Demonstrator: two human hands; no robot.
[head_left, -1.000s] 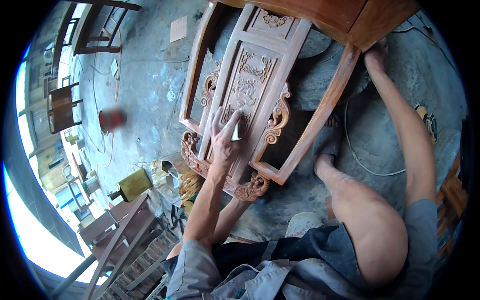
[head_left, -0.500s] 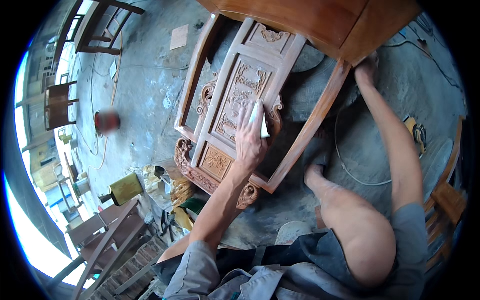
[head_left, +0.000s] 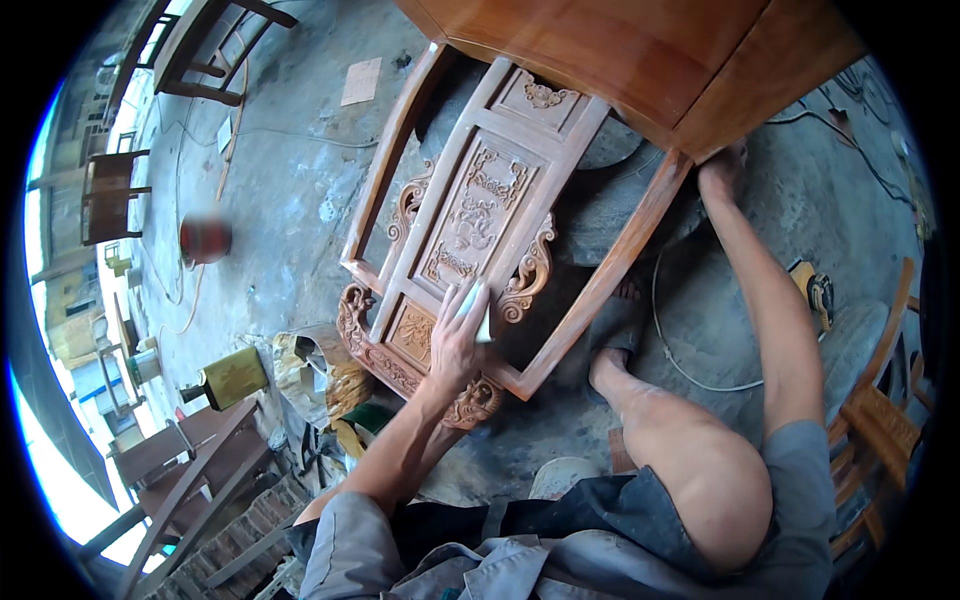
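A wooden chair [head_left: 640, 225] lies tipped over in front of me, its carved back panel [head_left: 505, 170] facing up and its smooth brown seat [head_left: 610, 55] at the top. Against the right edge of the panel's lower part rests my left hand [head_left: 456, 340], pressing a folded pale sheet of sandpaper [head_left: 486, 328] that pokes out beside the fingers. At the seat's right corner, my right hand [head_left: 722, 175] grips the chair, its fingertips partly hidden. Whitish dust dulls the back's frame, while the scrolled carvings [head_left: 530, 270] look browner.
A dark round support [head_left: 620, 220] sits under the chair. A yellow-black power tool [head_left: 815, 292] and a pale cable [head_left: 665, 340] lie on the floor at right. Left are a red bucket [head_left: 205, 240], an olive can [head_left: 232, 378] and other wooden furniture [head_left: 115, 195].
My left hand has slid the sandpaper down the panel toward me, from the carved middle to the lower right edge. My right hand stays at the seat corner; the view has shifted slightly.
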